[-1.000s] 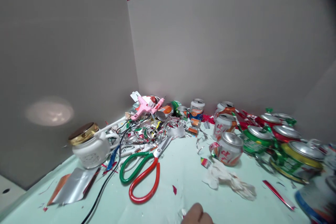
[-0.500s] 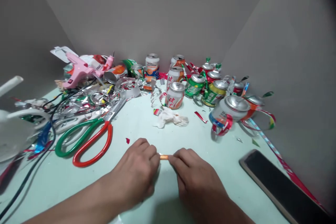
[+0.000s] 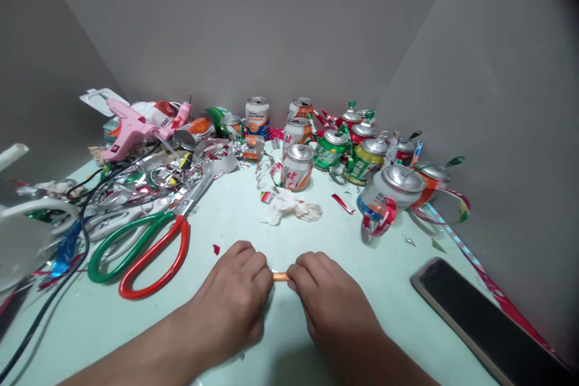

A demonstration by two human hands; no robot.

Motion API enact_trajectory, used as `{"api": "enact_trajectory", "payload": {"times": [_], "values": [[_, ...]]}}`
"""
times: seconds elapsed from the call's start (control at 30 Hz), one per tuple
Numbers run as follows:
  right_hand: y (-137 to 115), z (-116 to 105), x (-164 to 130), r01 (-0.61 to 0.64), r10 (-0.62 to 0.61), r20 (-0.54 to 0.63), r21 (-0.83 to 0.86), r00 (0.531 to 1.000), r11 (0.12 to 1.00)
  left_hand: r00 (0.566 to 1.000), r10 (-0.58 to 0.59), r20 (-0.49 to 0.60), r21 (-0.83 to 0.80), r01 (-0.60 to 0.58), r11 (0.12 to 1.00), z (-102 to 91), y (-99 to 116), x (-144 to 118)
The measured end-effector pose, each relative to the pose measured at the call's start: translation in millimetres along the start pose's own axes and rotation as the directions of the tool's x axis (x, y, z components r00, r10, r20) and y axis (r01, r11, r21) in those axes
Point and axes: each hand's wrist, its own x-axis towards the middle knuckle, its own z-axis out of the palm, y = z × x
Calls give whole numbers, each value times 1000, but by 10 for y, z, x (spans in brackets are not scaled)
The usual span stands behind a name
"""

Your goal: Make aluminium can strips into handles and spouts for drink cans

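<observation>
My left hand [image 3: 239, 295] and my right hand [image 3: 330, 295] are both closed, pinching opposite ends of a narrow orange strip [image 3: 281, 277]. Only a short middle piece of it shows between my fingertips; its ends are hidden in my grip. Both hands are low over the pale green tabletop [image 3: 253, 223]. Left of my left hand lie large scissors [image 3: 151, 271] with one green and one red handle. Beyond my hands is a crumpled white tissue [image 3: 292, 206], with a small white can piece with a silver lid [image 3: 297, 167] behind it.
A pink glue gun [image 3: 131, 126] rests on a heap of metal scraps [image 3: 167, 175] at the back left, its black cord [image 3: 58, 295] trailing forward. Several cut cans stand at the back right, including a teapot-shaped one [image 3: 391, 193]. A phone [image 3: 479, 319] lies at the right.
The view has shifted slightly, so the table's contents sit a little to the left. Both hands still hold the orange strip, with my right fingers curled slightly more around its end.
</observation>
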Motion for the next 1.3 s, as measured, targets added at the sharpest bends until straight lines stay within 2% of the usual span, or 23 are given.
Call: {"api": "enact_trajectory", "payload": {"times": [0.17,0.37,0.5,0.63,0.8,0.9,1.03,1.2,1.3], "values": [[-5,14,4,36,-38,-60,-32,997,999,999,42,8,24,-42,999,19,-10,-25],[-17,24,11,75,-88,-132,-98,987,992,999,40,26,34,-41,999,1,-24,-19],[-54,4,6,53,-80,-157,-173,984,983,994,104,23,128,-107,986,-29,-33,35],[-35,-13,16,50,-64,-101,-132,993,990,989,141,35,203,-145,968,-27,-41,63],[12,-22,25,8,-8,-2,-60,1000,998,990,125,64,210,-136,968,-18,-35,70],[17,-25,30,-3,4,12,-49,1000,999,997,61,43,144,-66,987,-28,-29,67],[22,-42,46,-64,64,10,15,998,998,994,-97,45,28,96,995,-55,-20,81],[31,-59,60,-123,122,17,128,992,984,944,-305,122,-92,317,944,-110,-4,148],[31,-63,66,-185,177,56,212,983,960,913,-378,152,-115,396,911,-123,4,174]]}}
